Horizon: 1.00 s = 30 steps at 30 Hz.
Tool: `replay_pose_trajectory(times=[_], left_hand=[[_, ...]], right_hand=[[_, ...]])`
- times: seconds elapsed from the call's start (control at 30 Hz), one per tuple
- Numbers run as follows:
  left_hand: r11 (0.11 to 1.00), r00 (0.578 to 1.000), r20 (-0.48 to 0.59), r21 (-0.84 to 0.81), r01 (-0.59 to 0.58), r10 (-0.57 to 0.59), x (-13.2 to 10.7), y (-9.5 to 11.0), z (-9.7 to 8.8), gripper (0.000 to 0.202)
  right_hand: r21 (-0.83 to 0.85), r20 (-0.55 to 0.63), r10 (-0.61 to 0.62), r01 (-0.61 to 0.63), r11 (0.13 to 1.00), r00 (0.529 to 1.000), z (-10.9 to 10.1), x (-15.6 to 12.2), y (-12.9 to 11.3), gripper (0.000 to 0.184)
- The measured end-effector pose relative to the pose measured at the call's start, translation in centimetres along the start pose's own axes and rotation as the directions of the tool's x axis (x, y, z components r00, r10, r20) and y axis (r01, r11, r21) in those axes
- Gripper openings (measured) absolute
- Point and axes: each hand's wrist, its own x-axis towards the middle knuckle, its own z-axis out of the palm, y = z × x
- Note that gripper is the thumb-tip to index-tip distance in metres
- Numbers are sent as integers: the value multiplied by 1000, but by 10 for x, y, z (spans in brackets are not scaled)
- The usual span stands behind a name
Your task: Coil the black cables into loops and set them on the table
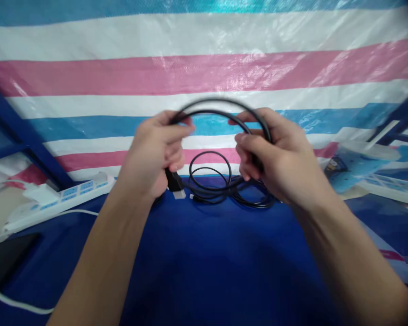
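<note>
A black USB cable [221,100] arcs in loops between my two hands, raised above the blue table. My left hand [161,149] is closed on one side of the loops, and the cable's USB plug [175,183] pokes out below its fingers. On the other side, my right hand [275,154] pinches the loops between thumb and fingers. Behind and below the hands, more black cables [211,199] lie coiled on the table, with a small plug end showing. Both hands are slightly blurred.
A white power strip [68,194] with a white adapter sits at the left, near a dark flat device [10,258] and a white cord [20,305]. At the right stands a blue patterned cup [353,167] with a straw. Striped sheeting [204,72] hangs behind the blue table [217,258].
</note>
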Motion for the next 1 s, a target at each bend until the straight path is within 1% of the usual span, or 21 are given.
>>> replay_pose_trajectory(times=[0.03,0.07,0.1,0.17,0.23,0.3,0.33,0.37,0.43,0.47,0.53,0.57,0.63,0.67,0.7,0.77,0.83,0.87,0.9,0.93,1.0], left_hand=[[999,999,-36,-47,-17,15,1,2,-3,7],[999,999,-29,-32,-18,17,1,3,-6,6],[999,1000,12,40,-6,6,0,5,-9,5],[970,991,124,244,12,-43,-3,6,-13,4],[929,965,231,369,32,-125,-6,6,-14,9],[918,927,315,391,69,-204,-8,6,-10,10],[918,912,343,388,83,-227,-9,6,-7,10],[922,906,353,378,90,-233,-9,6,-4,10],[950,929,316,297,97,-194,-8,7,-1,10],[973,948,275,207,102,-158,-7,8,0,14],[995,980,175,-14,102,-98,-5,11,-2,27],[988,989,127,-124,90,-74,-4,13,-3,33],[944,997,42,-323,70,-60,-2,15,-4,40],[911,997,14,-406,74,-75,-2,15,-4,42],[870,995,-12,-485,84,-103,-1,13,-4,43],[772,980,-64,-627,106,-186,1,6,0,45],[708,960,-130,-700,89,-249,3,-3,4,47],[689,950,-163,-721,69,-267,4,-7,7,47],[677,941,-200,-735,39,-272,5,-11,8,47],[671,937,-215,-741,28,-276,5,-13,9,47],[679,941,-196,-732,47,-276,6,-13,9,45]], right_hand=[[102,-18,52,-50,994,998,-1,1,1,18],[165,-22,92,-87,982,996,-2,2,3,15],[179,-12,119,-115,977,993,-3,3,3,11],[76,39,132,-135,988,990,-6,2,1,6],[-99,134,103,-90,991,986,-7,1,-4,11],[-238,246,83,-23,971,966,-6,-1,-9,19],[-275,277,73,6,962,958,-5,-1,-10,21],[-292,282,67,19,956,957,-4,-2,-11,22],[-251,224,67,-9,968,972,-3,-2,-9,17],[-177,177,73,-42,983,981,-3,-1,-8,13],[56,119,97,-104,993,988,-5,0,-2,10],[181,133,105,-129,975,986,-6,0,0,11],[390,210,97,-174,904,973,-6,1,5,10],[471,247,80,-191,861,966,-5,1,7,14],[539,271,65,-207,817,960,-3,0,8,22],[641,265,56,-219,736,963,4,-1,9,40],[694,227,60,-205,690,972,16,-4,11,54],[711,206,51,-185,679,977,22,-6,12,58],[725,183,34,-158,671,982,27,-7,13,56],[734,160,16,-129,666,987,32,-8,14,50],[738,129,15,-106,666,992,38,-9,16,35]])
